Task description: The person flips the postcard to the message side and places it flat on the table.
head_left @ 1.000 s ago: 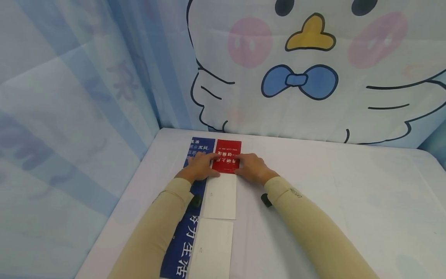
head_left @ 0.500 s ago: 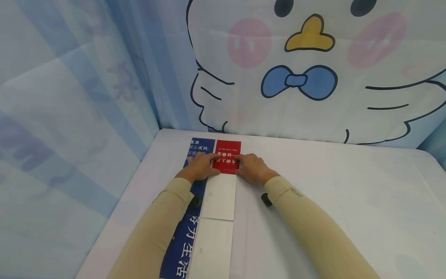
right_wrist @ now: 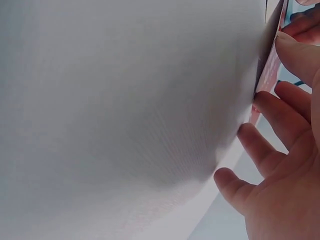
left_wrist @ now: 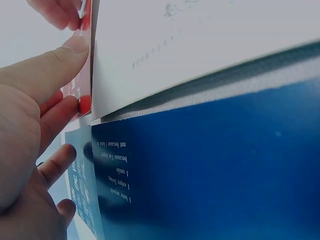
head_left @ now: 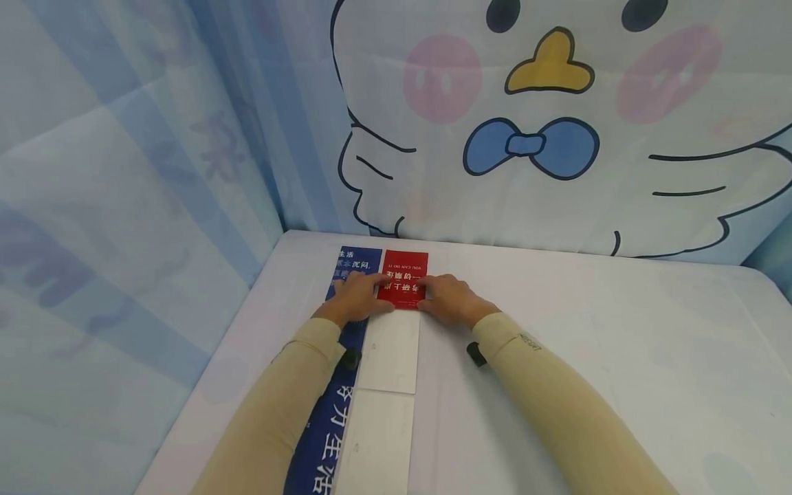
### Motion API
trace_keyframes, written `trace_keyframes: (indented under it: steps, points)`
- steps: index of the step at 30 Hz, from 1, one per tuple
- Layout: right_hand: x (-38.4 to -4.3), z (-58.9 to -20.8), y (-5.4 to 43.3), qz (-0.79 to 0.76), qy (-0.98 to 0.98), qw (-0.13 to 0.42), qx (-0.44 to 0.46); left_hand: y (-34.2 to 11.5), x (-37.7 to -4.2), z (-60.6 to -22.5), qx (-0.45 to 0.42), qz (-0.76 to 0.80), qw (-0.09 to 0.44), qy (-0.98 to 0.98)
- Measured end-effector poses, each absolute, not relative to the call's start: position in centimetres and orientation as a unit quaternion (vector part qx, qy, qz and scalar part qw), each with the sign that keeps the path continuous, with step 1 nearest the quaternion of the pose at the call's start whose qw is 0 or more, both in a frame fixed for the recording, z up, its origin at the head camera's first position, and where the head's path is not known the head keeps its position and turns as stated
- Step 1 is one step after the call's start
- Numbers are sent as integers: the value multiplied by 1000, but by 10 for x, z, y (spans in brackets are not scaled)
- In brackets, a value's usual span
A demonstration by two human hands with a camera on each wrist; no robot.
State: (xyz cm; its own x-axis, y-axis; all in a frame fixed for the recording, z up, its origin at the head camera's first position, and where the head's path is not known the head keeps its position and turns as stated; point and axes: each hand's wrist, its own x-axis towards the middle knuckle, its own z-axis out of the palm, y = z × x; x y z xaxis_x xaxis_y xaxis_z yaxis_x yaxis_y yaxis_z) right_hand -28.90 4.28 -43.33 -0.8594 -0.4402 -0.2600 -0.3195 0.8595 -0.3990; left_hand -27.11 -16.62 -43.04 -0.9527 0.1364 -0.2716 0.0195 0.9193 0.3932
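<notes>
A red card [head_left: 403, 280] with white print lies flat near the table's far edge. My left hand [head_left: 357, 295] is at its left side, with the thumb [left_wrist: 77, 45] against the near edge and the fingers spread toward the blue printed strip beneath. At the card's right side is my right hand [head_left: 452, 299]; its thumb [right_wrist: 292, 50] touches the edge and its other fingertips rest on the tabletop. Nearer to me, a white card [head_left: 390, 352] adjoins the red one, followed by another white card [head_left: 377, 440]. Part of the red card is hidden by fingers.
Dark blue pieces [head_left: 317, 440] with white writing run along the left of the white cards. The white tabletop [head_left: 588, 344] stretches to the right. Behind and to the left hang printed cloth curtains [head_left: 155, 172]. A dark wrist device [head_left: 475, 354] sits under the right cuff.
Since the oldest frame, the farther white card's near end has shifted slightly left. Both hands stay at the red card's sides almost unmoved.
</notes>
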Motion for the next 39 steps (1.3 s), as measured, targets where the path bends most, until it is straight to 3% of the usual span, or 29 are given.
trace_keyframes:
  steps: [22,31,39]
  points:
    - [-292,-428,44,-204,934,190,-221,-169,-270,-430,49,199,139,969]
    - [-292,-437,45,-239,946,132,-176,-168,-271,-429,76,216,118,966]
    - [-293,-435,49,-273,940,101,-176,-168,-270,-430,66,262,69,961]
